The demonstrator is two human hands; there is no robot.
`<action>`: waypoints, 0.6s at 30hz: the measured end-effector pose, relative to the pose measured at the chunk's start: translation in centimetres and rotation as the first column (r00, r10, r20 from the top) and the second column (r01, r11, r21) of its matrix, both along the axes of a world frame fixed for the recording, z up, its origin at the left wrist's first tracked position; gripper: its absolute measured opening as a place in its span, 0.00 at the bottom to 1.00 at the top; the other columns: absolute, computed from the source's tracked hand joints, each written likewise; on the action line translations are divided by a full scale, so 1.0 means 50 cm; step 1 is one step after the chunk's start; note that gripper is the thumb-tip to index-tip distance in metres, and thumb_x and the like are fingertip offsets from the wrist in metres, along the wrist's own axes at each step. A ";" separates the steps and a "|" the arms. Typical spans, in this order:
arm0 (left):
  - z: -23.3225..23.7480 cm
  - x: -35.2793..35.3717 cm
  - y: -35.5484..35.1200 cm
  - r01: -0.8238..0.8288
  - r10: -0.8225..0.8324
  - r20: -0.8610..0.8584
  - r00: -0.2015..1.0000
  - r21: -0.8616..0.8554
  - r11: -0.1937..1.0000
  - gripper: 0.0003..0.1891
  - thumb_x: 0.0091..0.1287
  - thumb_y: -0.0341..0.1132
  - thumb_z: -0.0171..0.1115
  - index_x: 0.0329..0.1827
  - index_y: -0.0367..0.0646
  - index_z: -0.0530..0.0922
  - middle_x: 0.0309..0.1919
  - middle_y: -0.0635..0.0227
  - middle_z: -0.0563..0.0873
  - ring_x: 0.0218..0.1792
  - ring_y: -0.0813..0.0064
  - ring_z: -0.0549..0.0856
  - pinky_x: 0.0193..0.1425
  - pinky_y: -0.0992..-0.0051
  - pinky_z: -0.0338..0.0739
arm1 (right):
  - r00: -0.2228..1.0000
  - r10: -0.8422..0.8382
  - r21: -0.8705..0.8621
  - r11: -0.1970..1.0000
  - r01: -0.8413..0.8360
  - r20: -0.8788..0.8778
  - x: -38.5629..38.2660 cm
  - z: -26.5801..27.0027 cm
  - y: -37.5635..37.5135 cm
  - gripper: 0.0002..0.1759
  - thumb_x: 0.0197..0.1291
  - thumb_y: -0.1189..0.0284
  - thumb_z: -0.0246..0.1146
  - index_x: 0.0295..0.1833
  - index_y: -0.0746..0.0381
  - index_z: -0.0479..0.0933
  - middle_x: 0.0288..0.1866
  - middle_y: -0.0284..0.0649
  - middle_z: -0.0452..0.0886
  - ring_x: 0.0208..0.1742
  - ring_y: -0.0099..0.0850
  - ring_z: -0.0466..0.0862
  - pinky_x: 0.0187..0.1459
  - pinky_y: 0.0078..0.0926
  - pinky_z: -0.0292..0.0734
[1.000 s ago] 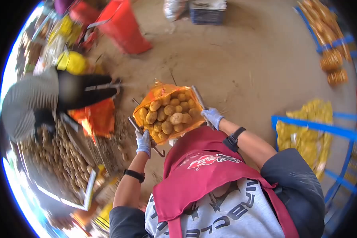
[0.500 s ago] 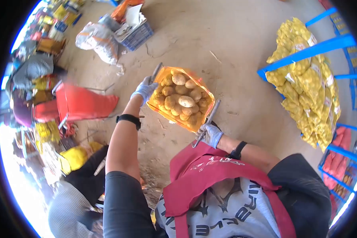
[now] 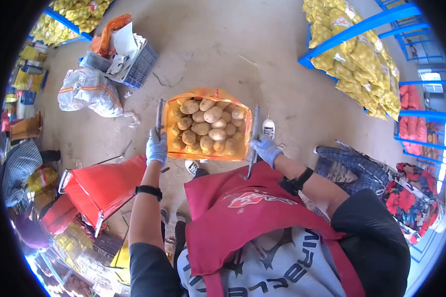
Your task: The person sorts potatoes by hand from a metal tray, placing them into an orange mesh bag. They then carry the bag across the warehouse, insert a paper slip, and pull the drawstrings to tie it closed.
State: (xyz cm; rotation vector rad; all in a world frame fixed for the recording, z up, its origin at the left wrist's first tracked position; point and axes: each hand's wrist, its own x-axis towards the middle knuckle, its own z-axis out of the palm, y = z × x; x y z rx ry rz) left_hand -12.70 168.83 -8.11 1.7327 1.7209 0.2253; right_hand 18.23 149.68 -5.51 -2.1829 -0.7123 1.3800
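A yellow-orange bag [image 3: 206, 155], its mouth spread wide, hangs between two grey metal bars and is full of potatoes [image 3: 212, 115]. My left hand [image 3: 156, 148], in a pale blue glove, is closed on the lower end of the left bar [image 3: 159, 115]. On the other side my right hand [image 3: 267, 149], gloved the same, grips the right bar [image 3: 254, 128]; its fingertips are partly hidden behind the bar. The bag is carried in front of my red apron [image 3: 252, 198], above the floor.
At upper left stand a blue crate [image 3: 142, 64] with papers and a white sack [image 3: 86, 94]. A red bag on a metal frame [image 3: 101, 185] is near my left arm. Yellow potato sacks [image 3: 357, 54] fill a blue rack at right. People are at the left and right edges.
My view has turned, and the bag of potatoes now sits more level and squarely before me. Both hands keep their hold. Clothing of another person has come into view at right.
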 end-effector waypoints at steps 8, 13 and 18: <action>0.013 0.001 0.031 0.234 -0.236 -0.008 0.972 -0.127 0.964 0.21 0.66 0.42 0.51 0.59 0.46 0.62 0.41 0.43 0.82 0.43 0.41 0.81 0.46 0.50 0.74 | 0.847 0.337 -0.095 0.940 -0.328 0.411 -0.185 0.053 0.110 0.21 0.50 0.59 0.62 0.48 0.59 0.78 0.50 0.48 0.76 0.51 0.47 0.76 0.53 0.43 0.70; 0.021 0.022 0.035 0.250 -0.264 -0.101 0.959 -0.136 0.959 0.19 0.65 0.43 0.51 0.55 0.47 0.61 0.37 0.43 0.82 0.40 0.40 0.81 0.44 0.48 0.74 | 0.632 0.533 -0.489 0.831 -0.264 0.563 -0.194 -0.133 0.115 0.34 0.47 0.53 0.64 0.57 0.64 0.74 0.66 0.49 0.65 0.67 0.50 0.63 0.65 0.47 0.57; 0.070 0.040 0.033 0.206 -0.255 -0.207 0.945 -0.232 0.951 0.20 0.63 0.45 0.53 0.56 0.50 0.66 0.43 0.47 0.81 0.46 0.43 0.80 0.48 0.52 0.74 | 0.604 0.398 -0.324 0.917 -0.234 0.690 -0.229 -0.115 0.100 0.41 0.43 0.51 0.68 0.60 0.66 0.71 0.67 0.52 0.61 0.69 0.49 0.59 0.70 0.48 0.49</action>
